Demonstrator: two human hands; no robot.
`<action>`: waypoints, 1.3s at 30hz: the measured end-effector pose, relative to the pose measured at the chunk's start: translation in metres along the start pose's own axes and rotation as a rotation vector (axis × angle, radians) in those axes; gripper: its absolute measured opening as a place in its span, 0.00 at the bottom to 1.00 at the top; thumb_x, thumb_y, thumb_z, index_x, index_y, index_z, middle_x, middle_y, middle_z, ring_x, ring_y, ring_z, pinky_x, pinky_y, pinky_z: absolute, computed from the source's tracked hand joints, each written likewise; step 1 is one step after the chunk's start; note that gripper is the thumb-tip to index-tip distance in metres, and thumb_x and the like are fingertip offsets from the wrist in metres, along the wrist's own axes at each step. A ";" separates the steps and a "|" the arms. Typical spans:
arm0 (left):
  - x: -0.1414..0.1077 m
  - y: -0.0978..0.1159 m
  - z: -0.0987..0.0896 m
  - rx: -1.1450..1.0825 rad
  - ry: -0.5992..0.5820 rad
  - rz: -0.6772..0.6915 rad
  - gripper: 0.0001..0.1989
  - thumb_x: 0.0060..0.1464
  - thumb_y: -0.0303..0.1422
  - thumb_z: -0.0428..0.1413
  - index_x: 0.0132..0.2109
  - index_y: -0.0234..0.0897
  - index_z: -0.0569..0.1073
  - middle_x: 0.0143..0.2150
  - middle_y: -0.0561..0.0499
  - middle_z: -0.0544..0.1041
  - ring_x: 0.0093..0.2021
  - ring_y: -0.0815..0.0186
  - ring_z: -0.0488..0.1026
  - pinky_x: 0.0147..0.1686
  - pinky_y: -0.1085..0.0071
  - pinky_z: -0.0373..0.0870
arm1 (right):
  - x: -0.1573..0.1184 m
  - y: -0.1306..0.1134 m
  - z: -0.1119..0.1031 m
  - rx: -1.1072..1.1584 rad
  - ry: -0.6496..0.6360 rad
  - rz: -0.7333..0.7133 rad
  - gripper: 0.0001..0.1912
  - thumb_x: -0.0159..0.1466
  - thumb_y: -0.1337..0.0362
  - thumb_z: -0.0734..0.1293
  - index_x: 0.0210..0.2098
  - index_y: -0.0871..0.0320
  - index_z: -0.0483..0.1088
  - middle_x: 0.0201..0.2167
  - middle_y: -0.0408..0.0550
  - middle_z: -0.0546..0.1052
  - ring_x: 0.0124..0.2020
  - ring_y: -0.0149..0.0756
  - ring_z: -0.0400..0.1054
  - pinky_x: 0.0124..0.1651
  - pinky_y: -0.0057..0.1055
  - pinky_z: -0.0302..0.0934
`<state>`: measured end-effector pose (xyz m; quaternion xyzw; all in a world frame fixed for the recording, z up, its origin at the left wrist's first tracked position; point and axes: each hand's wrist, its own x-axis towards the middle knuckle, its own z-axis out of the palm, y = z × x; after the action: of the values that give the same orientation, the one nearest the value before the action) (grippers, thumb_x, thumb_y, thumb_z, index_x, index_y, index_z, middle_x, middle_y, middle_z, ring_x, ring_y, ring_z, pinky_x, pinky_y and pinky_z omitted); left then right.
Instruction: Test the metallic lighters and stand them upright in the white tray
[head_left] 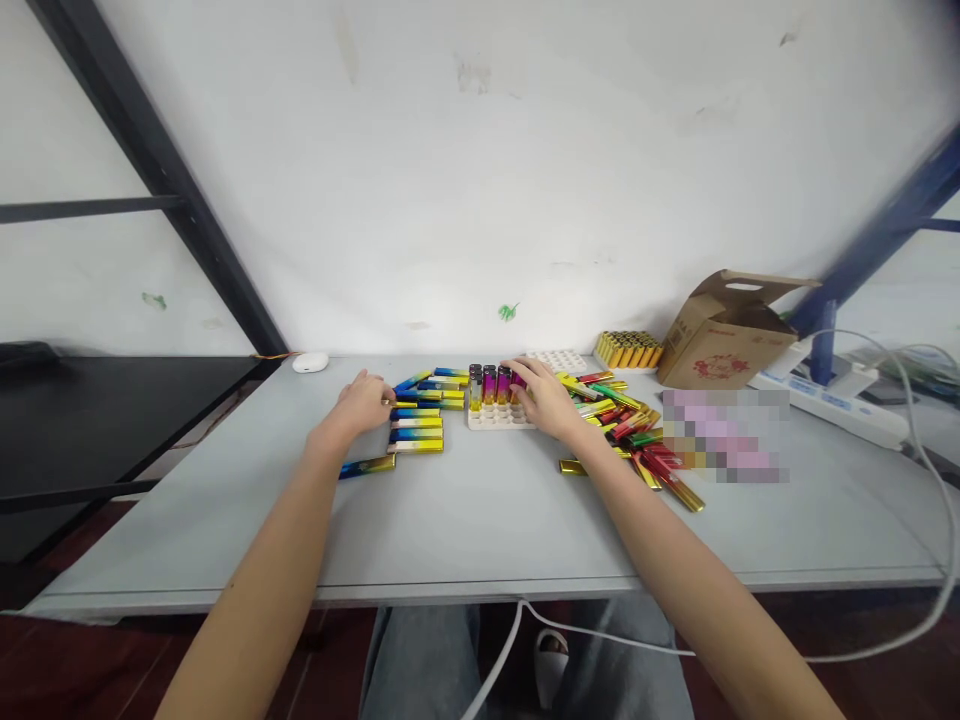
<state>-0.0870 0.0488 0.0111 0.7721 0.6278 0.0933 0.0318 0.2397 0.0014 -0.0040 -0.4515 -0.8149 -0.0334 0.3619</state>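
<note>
- The grey table (480, 520) carries everything here; a white cable (926, 470) loops over its right edge.
- A brown cardboard box (724, 335) stands open at the back right, with a red print on its front too blurred to read.
- A white power strip (832, 405) lies just right of the box.
- A white tray (499, 413) with round holes sits mid-table, holding about four lighters (491, 383) upright along its far row.
- A second tray (559, 360) lies behind it, beside a packed block of gold lighters (628, 350).
- Blue-and-yellow lighters (416, 425) lie flat left of the tray, roughly a dozen; one lies apart, nearer the table's edge.
- Red, green and gold lighters (630, 425) are heaped on the right, too tangled to count.
- The right hand (547, 400) is curled around an upright pink lighter at the tray's right end.
- The left hand (364, 402) rests loosely on the table, fingertips touching the blue-and-yellow row; whether it grips one I cannot tell.
- A small white puck (310, 362) sits at the back left.
</note>
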 end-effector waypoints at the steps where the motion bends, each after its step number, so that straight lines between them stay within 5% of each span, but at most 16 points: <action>1: -0.001 0.003 -0.001 0.025 -0.018 -0.020 0.13 0.47 0.27 0.54 0.37 0.41 0.81 0.55 0.46 0.76 0.67 0.46 0.57 0.63 0.52 0.57 | 0.000 -0.001 0.000 -0.005 0.000 0.003 0.24 0.66 0.70 0.56 0.61 0.53 0.62 0.56 0.53 0.68 0.57 0.46 0.61 0.61 0.46 0.59; 7: -0.007 0.012 -0.005 0.103 -0.070 -0.067 0.14 0.53 0.25 0.52 0.42 0.40 0.79 0.67 0.44 0.62 0.71 0.46 0.45 0.64 0.42 0.48 | -0.001 -0.003 0.000 -0.033 -0.015 0.027 0.24 0.67 0.68 0.57 0.62 0.55 0.62 0.57 0.54 0.68 0.58 0.47 0.61 0.62 0.46 0.58; 10: -0.008 0.010 -0.007 0.058 -0.037 -0.049 0.11 0.51 0.27 0.54 0.40 0.41 0.78 0.60 0.45 0.71 0.68 0.46 0.53 0.62 0.48 0.55 | -0.002 -0.003 -0.001 -0.045 -0.032 0.055 0.24 0.67 0.65 0.58 0.62 0.55 0.62 0.60 0.56 0.65 0.61 0.49 0.59 0.63 0.48 0.57; 14: -0.008 0.009 -0.012 -0.009 0.001 -0.060 0.08 0.50 0.28 0.54 0.37 0.41 0.76 0.46 0.48 0.78 0.52 0.54 0.72 0.53 0.60 0.65 | -0.002 -0.006 -0.003 -0.064 -0.021 0.087 0.27 0.66 0.61 0.60 0.64 0.56 0.61 0.64 0.58 0.61 0.64 0.50 0.55 0.64 0.50 0.54; 20: -0.013 0.012 -0.020 -0.130 0.015 -0.027 0.10 0.52 0.30 0.52 0.42 0.41 0.75 0.45 0.50 0.80 0.46 0.58 0.75 0.42 0.67 0.68 | -0.001 -0.007 -0.003 -0.052 0.001 0.087 0.25 0.67 0.60 0.59 0.63 0.57 0.62 0.62 0.58 0.64 0.64 0.49 0.56 0.65 0.50 0.53; 26: -0.015 0.011 -0.018 -0.100 -0.060 0.009 0.20 0.48 0.26 0.53 0.49 0.43 0.73 0.48 0.51 0.80 0.50 0.56 0.74 0.52 0.64 0.65 | -0.002 -0.003 -0.002 -0.018 0.063 0.121 0.24 0.68 0.58 0.58 0.61 0.58 0.62 0.61 0.59 0.65 0.63 0.49 0.56 0.65 0.51 0.53; 33: -0.012 0.009 -0.011 -0.035 -0.028 0.044 0.22 0.49 0.25 0.50 0.52 0.42 0.72 0.42 0.51 0.81 0.49 0.56 0.74 0.65 0.47 0.42 | -0.002 -0.005 -0.004 -0.016 0.090 0.134 0.23 0.68 0.58 0.58 0.59 0.59 0.63 0.60 0.59 0.65 0.63 0.49 0.56 0.64 0.49 0.53; 39: -0.015 0.012 -0.024 -0.129 -0.031 0.011 0.17 0.53 0.32 0.52 0.51 0.41 0.73 0.47 0.48 0.80 0.50 0.55 0.73 0.60 0.55 0.57 | -0.002 -0.004 -0.004 -0.013 0.120 0.135 0.22 0.67 0.59 0.59 0.58 0.59 0.63 0.59 0.60 0.65 0.62 0.50 0.57 0.64 0.50 0.54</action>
<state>-0.0828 0.0298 0.0353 0.7731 0.6158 0.1220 0.0908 0.2395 -0.0038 -0.0015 -0.5050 -0.7592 -0.0413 0.4085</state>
